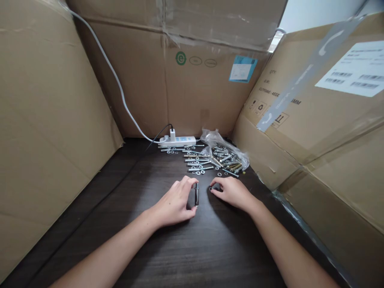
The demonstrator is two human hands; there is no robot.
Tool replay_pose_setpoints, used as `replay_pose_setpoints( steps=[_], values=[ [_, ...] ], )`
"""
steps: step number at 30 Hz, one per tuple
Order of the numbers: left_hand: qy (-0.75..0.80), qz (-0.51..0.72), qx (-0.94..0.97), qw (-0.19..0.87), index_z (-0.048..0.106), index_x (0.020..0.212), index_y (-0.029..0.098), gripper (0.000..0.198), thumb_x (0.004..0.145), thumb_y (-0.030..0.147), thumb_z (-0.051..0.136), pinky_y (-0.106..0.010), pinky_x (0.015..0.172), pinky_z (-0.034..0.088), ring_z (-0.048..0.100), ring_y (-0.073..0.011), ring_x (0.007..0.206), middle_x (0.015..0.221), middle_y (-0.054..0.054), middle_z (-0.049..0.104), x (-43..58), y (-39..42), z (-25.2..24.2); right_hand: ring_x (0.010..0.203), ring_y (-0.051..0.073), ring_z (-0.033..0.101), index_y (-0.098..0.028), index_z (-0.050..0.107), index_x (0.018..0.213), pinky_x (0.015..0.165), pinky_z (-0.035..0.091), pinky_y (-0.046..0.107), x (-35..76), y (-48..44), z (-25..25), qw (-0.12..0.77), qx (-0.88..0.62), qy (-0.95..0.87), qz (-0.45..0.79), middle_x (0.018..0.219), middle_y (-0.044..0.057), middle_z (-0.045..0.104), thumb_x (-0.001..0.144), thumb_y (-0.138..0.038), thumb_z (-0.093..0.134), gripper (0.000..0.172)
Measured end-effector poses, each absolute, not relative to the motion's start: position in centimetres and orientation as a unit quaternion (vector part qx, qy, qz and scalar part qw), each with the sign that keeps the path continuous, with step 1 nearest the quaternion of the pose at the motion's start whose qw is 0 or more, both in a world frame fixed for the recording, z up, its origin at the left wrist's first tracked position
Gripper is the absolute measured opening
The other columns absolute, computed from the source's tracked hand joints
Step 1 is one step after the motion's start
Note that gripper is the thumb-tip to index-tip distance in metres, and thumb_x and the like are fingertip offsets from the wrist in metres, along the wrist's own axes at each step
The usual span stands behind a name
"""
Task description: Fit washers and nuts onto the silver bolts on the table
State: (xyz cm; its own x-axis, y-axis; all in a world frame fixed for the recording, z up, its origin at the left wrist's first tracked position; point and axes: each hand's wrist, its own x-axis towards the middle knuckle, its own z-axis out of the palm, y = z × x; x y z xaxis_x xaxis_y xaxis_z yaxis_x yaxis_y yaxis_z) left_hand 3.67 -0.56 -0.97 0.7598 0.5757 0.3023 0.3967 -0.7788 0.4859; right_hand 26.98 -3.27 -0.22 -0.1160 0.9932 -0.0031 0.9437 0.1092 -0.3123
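My left hand (177, 202) is closed, its thumb and index finger pinching a metal sleeve (197, 195) by its two ends. The sleeve is short, grey and cylindrical, and stands roughly upright. To the right, my right hand (232, 192) pinches a small ring washer (211, 189) between thumb and forefinger. A gap separates the washer from the sleeve. Beyond both hands lie several long bolts (200, 169) in rows, with loose washers and nuts (198, 173) among them. A heap of bolts and anchors (229, 158) spills from a clear plastic bag (213, 138).
A white power strip (186, 141) with a plugged-in adapter (172, 134) sits against the back cardboard wall (135, 80). Its white cable (115, 76) climbs the left side, and a black cable (111, 190) crosses the dark tabletop (192, 256). Cardboard (315, 132) also encloses the right.
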Motion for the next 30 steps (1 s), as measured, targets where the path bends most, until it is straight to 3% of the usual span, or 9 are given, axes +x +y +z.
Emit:
replay_pose_setpoints(
  steps=[5,9,12,16,18,20,22,25,30],
  values=[
    [0.266,0.212,0.918,0.203,0.031,0.124,0.021,0.062,0.07,0.016,0.06,-0.039,0.087,0.045,0.052,-0.0223,0.096,0.111,-0.008,0.046,3.7,-0.5,-1.0,0.07,0.018,0.061,-0.027,0.07,0.092,0.06,0.035,0.025,26.6,-3.2,-0.1,0.085,-0.654,-0.746,0.095,0.078,0.002,0.07,0.08,-0.034,0.057,0.019],
    [0.264,0.207,0.918,0.21,0.031,0.125,0.021,0.062,0.071,0.016,0.06,-0.039,0.087,0.046,0.052,-0.0217,0.095,0.112,-0.008,0.046,3.7,-0.6,-1.0,0.057,0.013,0.053,-0.023,0.067,0.085,0.054,0.03,0.023,26.4,-3.2,-0.4,0.112,-0.649,-0.744,0.111,0.063,-0.001,0.062,0.077,-0.03,0.059,0.013],
    [0.257,0.208,0.919,0.215,0.03,0.125,0.022,0.062,0.071,0.016,0.06,-0.039,0.087,0.046,0.051,-0.0215,0.094,0.111,-0.008,0.046,3.7,-0.6,-0.9,0.048,0.009,0.041,-0.02,0.065,0.079,0.051,0.027,0.022,26.1,-3.1,-0.8,0.18,-0.617,-0.745,0.179,0.051,-0.005,0.048,0.077,-0.028,0.059,0.01],
    [0.236,0.204,0.922,0.228,0.031,0.124,0.023,0.062,0.07,0.017,0.061,-0.037,0.084,0.046,0.051,-0.021,0.092,0.107,-0.006,0.046,3.7,-0.9,-0.6,0.047,0.009,0.03,-0.017,0.066,0.079,0.048,0.024,0.022,24.9,-3.3,-1.0,0.34,-0.578,-0.684,0.287,0.048,-0.007,0.034,0.08,-0.038,0.059,0.022],
    [0.23,0.209,0.921,0.237,0.032,0.125,0.023,0.062,0.07,0.019,0.061,-0.037,0.083,0.047,0.051,-0.0207,0.091,0.105,-0.005,0.046,3.8,-0.9,-0.5,0.047,0.009,0.032,-0.016,0.069,0.081,0.048,0.025,0.023,24.1,-3.4,-1.0,0.398,-0.561,-0.646,0.331,0.049,-0.006,0.039,0.079,-0.042,0.06,0.027],
    [0.229,0.218,0.917,0.243,0.032,0.125,0.024,0.062,0.07,0.019,0.061,-0.037,0.083,0.047,0.051,-0.0206,0.091,0.105,-0.005,0.046,3.8,-1.0,-0.4,0.052,0.011,0.043,-0.017,0.071,0.085,0.052,0.033,0.024,23.6,-3.5,-1.0,0.43,-0.539,-0.622,0.371,0.056,-0.002,0.053,0.079,-0.041,0.06,0.027],
    [0.23,0.222,0.915,0.247,0.032,0.125,0.023,0.063,0.071,0.019,0.061,-0.038,0.085,0.046,0.051,-0.0211,0.093,0.107,-0.006,0.047,3.8,-1.0,-0.4,0.065,0.016,0.055,-0.018,0.073,0.087,0.063,0.042,0.027,23.2,-3.6,-1.0,0.456,-0.522,-0.6,0.4,0.071,0.002,0.066,0.079,-0.038,0.061,0.025],
    [0.229,0.218,0.915,0.252,0.031,0.127,0.023,0.064,0.07,0.019,0.062,-0.038,0.087,0.046,0.051,-0.0213,0.095,0.11,-0.007,0.047,3.8,-0.9,-0.5,0.08,0.02,0.061,-0.019,0.074,0.088,0.076,0.045,0.032,23.1,-3.5,-1.0,0.47,-0.512,-0.582,0.423,0.085,0.004,0.071,0.079,-0.036,0.062,0.023],
    [0.221,0.223,0.909,0.274,0.028,0.13,0.023,0.069,0.071,0.019,0.063,-0.036,0.086,0.048,0.052,-0.0184,0.091,0.111,-0.006,0.048,3.7,-0.6,-0.9,0.069,0.018,0.058,-0.018,0.074,0.088,0.065,0.045,0.03,23.3,-3.4,-1.4,0.465,-0.524,-0.597,0.391,0.077,0.004,0.069,0.079,-0.038,0.061,0.025]
  ],
)
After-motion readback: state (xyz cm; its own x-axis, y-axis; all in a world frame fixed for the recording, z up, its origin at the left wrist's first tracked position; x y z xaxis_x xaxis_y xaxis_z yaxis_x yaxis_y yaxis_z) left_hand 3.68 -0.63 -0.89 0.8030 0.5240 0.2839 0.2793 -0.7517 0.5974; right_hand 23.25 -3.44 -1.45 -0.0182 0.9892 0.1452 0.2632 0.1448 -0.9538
